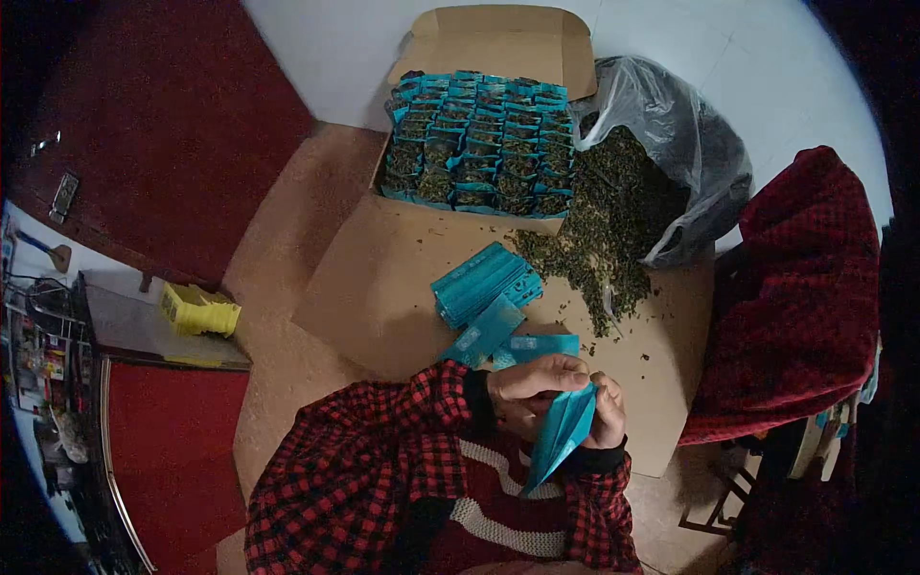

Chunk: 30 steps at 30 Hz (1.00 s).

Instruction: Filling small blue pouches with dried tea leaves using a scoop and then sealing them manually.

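My left hand (pixel 535 384) and my right hand (pixel 609 413) meet low in the picture, both pinching the upper edge of a blue paper packet (pixel 563 435). The packet hangs at a slant between them, creased along its length. Just beyond my hands lie loose flat blue packets (pixel 485 332), and behind those is a thick stack of them (pixel 478 284). Farther up, an open cardboard box (pixel 474 215) holds rows of blue packets filled with dried leaves. A heap of loose dried leaves (pixel 611 208) spills from a clear plastic bag (pixel 708 144) at the right.
Flattened cardboard (pixel 374 287) lies under the packets and leaf heap, with leaf crumbs scattered on it. Red checked cloth (pixel 798 309) drapes over something at the right. A yellow container (pixel 198 309) stands at the left, near a dark red door (pixel 165 144).
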### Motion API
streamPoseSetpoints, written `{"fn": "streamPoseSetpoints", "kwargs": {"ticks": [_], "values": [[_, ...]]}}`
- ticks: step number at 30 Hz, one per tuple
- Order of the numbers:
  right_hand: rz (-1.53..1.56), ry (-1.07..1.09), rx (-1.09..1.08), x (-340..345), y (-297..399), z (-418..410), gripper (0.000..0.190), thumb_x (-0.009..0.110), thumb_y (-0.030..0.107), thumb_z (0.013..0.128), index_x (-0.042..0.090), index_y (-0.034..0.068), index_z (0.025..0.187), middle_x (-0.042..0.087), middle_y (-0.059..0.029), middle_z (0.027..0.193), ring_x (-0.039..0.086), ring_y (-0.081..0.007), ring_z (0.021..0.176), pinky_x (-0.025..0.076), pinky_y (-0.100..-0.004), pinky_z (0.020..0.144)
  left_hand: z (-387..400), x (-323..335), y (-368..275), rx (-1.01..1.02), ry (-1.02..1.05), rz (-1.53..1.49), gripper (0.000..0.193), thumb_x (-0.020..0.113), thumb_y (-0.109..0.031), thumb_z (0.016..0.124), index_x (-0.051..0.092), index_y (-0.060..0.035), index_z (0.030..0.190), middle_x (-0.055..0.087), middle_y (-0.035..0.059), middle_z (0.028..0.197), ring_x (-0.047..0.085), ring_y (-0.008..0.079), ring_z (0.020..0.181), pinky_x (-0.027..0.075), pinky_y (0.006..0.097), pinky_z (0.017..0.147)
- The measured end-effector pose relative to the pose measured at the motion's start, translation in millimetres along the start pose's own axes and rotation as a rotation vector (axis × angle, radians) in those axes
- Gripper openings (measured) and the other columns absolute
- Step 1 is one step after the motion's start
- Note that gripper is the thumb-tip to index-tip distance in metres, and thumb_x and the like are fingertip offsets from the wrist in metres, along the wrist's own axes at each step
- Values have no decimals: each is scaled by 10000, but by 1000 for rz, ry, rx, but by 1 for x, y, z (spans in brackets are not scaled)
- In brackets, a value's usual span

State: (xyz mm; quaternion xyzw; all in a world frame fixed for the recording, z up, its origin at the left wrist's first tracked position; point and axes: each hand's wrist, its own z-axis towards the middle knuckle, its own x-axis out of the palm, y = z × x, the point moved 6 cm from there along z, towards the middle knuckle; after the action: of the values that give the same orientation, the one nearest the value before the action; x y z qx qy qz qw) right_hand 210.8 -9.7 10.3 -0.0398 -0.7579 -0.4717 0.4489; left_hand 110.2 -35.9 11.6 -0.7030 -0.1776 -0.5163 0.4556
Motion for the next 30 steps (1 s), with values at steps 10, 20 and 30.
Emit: {"fn": "streamPoseSetpoints", "kwargs": {"ticks": [10,20,30], "values": [[-20,9,-188,8,13,-9,255,645,266,915,523,42,918,629,-56,759,567,-132,588,459,-252,541,0,16,-21,72,-117,210,196,573,-264,971,551,-73,932,537,-53,761,509,42,672,410,215,581],[-253,229,-75,11,14,-15,288,680,291,903,570,36,830,628,-30,772,552,-95,656,441,-246,599,-10,13,-10,-2,25,193,198,612,-236,952,565,-47,983,575,-18,842,534,52,771,436,225,664],[-587,-181,-51,-26,10,-18,175,604,195,957,580,51,859,579,14,761,493,-68,682,415,-237,636,-67,-34,-82,474,-705,1482,197,630,-118,899,587,-36,1073,615,85,944,599,173,836,475,296,696]]}}
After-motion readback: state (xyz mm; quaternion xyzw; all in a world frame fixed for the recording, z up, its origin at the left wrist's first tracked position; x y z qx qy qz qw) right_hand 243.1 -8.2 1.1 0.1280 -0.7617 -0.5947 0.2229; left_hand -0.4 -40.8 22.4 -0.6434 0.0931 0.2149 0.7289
